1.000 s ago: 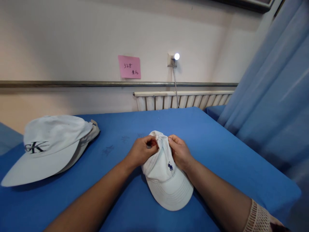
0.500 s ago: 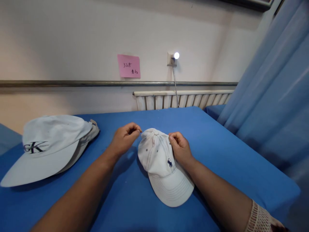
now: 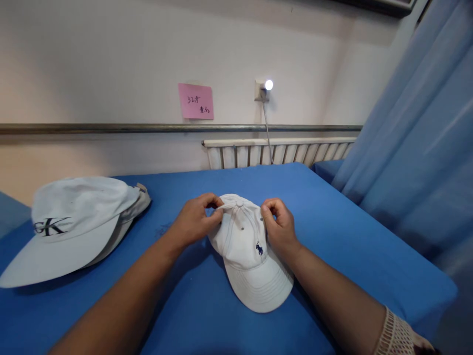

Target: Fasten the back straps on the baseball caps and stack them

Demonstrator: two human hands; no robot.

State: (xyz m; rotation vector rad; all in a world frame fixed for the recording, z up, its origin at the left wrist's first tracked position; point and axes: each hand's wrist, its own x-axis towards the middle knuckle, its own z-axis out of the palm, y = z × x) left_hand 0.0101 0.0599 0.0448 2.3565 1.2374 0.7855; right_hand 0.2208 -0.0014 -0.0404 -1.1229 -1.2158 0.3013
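Note:
A white baseball cap (image 3: 240, 241) with a small dark blue horse-rider emblem lies on the blue-covered surface, its brim pointing towards me. My left hand (image 3: 201, 217) pinches the fabric on the left of the crown between thumb and fingers. On the opposite side, my right hand (image 3: 280, 222) is closed on the crown's right edge, beside the emblem. Far to the left sits a pale cap (image 3: 81, 207) with black lettering on its front. Another cap (image 3: 125, 222), greyish, is partly hidden beneath it.
Blue cloth (image 3: 332, 276) covers the surface. Behind it are a metal rail (image 3: 148, 128), a white radiator (image 3: 254, 154) and a wall socket (image 3: 260, 91) with a lit plug and cable. A pink note (image 3: 196, 101) is on the wall. A blue curtain (image 3: 417, 148) hangs at right.
My left hand let go of the crown, moved off to the left, then came back and grips its left side. The crown looks fuller and less folded. My right hand stayed at the right edge.

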